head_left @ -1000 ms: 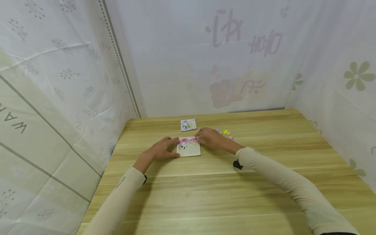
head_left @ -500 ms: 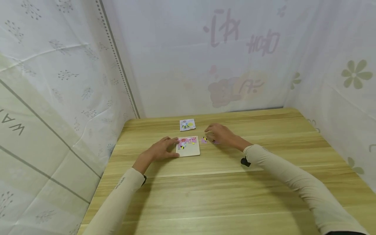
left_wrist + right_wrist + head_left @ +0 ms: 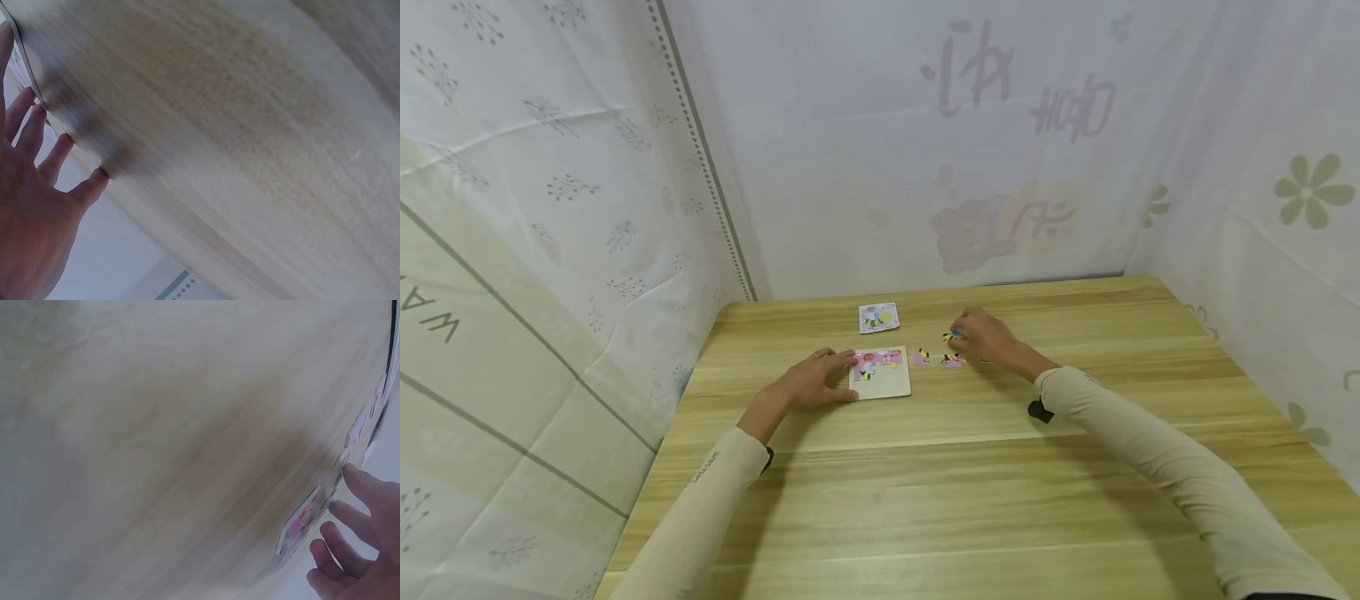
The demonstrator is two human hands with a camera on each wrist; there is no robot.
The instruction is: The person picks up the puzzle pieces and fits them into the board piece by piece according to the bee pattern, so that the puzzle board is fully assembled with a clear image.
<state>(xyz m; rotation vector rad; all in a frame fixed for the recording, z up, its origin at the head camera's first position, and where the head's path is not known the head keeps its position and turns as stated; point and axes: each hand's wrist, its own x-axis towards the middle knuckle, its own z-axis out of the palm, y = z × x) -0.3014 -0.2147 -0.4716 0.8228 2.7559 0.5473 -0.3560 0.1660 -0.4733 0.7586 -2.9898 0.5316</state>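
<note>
In the head view, a square puzzle board (image 3: 891,385) lies on the table, with pink pieces fitted along its top and left side. My left hand (image 3: 808,382) rests at the board's left side, fingers and thumb spread, tips touching its edge. To the right, my right hand (image 3: 991,337) has its thumb and fingertips around a blue and yellow puzzle piece (image 3: 955,336), which it pinches low over the table. Loose pink pieces, one nearer the board (image 3: 922,357) and a second piece (image 3: 953,360), lie between board and hand. The right wrist view shows another loose piece (image 3: 300,519) beneath the fingers.
A picture card (image 3: 878,317) with a bee lies behind the board. The wooden table (image 3: 880,483) reaches back to a patterned curtain (image 3: 850,167), and more curtain hangs at both sides.
My right hand has left the board and moved right to the loose pieces, uncovering pink ones and reaching the blue and yellow piece. The left hand stays at the board.
</note>
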